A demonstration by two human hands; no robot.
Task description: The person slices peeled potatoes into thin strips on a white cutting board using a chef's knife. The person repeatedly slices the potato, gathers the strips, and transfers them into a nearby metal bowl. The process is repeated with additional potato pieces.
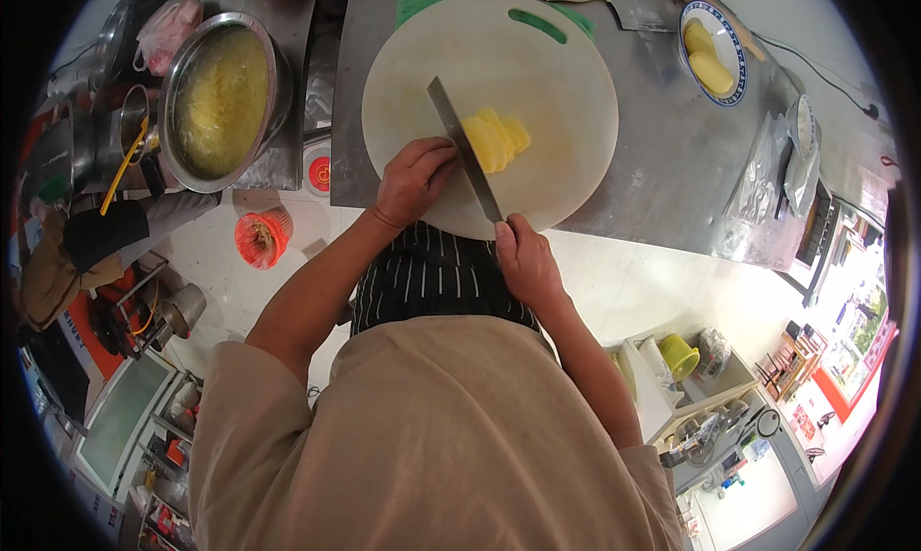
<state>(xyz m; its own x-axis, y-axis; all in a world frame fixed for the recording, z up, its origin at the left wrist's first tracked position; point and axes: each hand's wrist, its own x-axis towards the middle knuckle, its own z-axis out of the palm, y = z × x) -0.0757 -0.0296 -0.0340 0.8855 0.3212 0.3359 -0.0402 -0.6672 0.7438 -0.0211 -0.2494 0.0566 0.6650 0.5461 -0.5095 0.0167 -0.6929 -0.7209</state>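
Note:
My right hand [528, 258] is closed round the handle of a cleaver [459, 139], whose blade stands edge-down on a round white cutting board [403, 81]. Just right of the blade lie several thin overlapping slices of peeled potato [494, 140]. On the blade's other side, my left hand [417, 179] rests low on the board with its fingers curled and pressed together, close against the steel. Whatever those fingers hold is hidden beneath them and behind the blade.
A blue-rimmed oval plate [687, 23] with peeled potatoes [710, 71] stands at the far right, near a second cleaver [643, 9]. A metal basin [173, 158] of yellow shreds in liquid [221, 100] is at left. A red-lined bin [261, 240] stands on the floor.

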